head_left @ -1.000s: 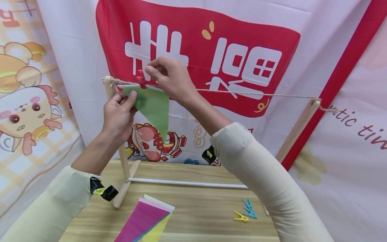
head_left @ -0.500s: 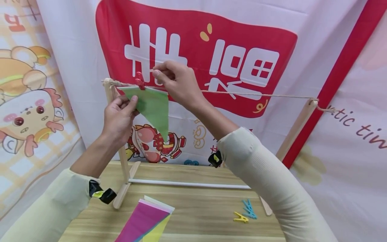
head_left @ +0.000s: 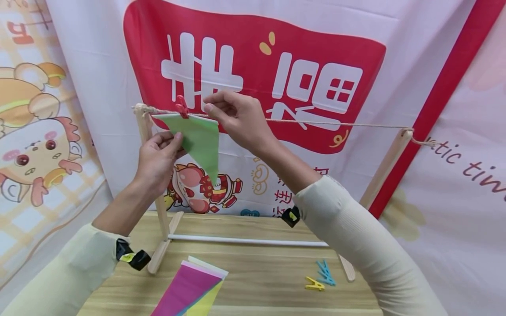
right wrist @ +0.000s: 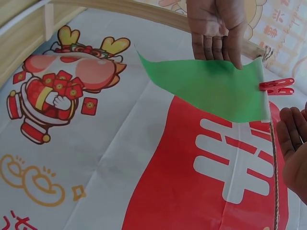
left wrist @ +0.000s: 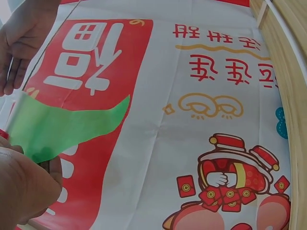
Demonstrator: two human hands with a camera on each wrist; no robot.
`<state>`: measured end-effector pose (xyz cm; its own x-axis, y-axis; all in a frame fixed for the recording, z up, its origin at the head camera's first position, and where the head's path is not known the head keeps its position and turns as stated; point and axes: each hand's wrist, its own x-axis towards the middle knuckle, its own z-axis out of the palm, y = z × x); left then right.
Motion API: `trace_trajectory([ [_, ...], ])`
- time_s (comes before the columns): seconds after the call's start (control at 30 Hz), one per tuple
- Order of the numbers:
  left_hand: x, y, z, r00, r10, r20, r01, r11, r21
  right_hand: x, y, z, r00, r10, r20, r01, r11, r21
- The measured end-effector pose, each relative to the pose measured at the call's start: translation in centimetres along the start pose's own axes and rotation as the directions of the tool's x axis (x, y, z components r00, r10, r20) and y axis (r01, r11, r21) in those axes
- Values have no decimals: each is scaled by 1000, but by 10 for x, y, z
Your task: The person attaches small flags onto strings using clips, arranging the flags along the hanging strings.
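A green triangular pennant hangs point down from a thin rope, near its left end. One red clothespin clips the pennant's top edge to the rope; it also shows in the right wrist view, where the clothespin sticks out past the white top strip. My left hand pinches the pennant's left edge, thumb in front and fingers behind. To the right of the clothespin, my right hand hovers by the rope, fingers loosely bent and holding nothing. In the right wrist view this hand stands apart from the clothespin.
Wooden posts with a white crossbar carry the rope. On the wooden table lie purple and yellow pennants, two blue clothespins and a yellow clothespin. A printed cloth hangs behind.
My right hand has drawn away from the red clothespin, to the right and slightly down. My left hand has slid a little lower along the pennant's edge. The clothespin stays on the rope.
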<state>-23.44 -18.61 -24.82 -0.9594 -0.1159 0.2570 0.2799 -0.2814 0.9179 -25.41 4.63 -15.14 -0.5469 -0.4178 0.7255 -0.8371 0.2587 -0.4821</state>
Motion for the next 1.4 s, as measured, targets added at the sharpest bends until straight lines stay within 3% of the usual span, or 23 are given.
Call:
trace_trajectory([
  [0.4,-1,-16,-6,996,-84,17,82,990,114,-18,7,4,999,-38,8,37,998,42],
  [0.8,-5,-31,-13,992,-109,59,105,992,71,-41,23,5,999,-32,19,31,998,47],
  [1.2,-9,-42,-16,990,-94,107,89,995,50,-63,38,-4,999,38,22,-39,998,39],
  [1.4,-12,-48,-17,986,-116,117,109,992,63,-76,47,-8,996,79,41,-80,996,26],
])
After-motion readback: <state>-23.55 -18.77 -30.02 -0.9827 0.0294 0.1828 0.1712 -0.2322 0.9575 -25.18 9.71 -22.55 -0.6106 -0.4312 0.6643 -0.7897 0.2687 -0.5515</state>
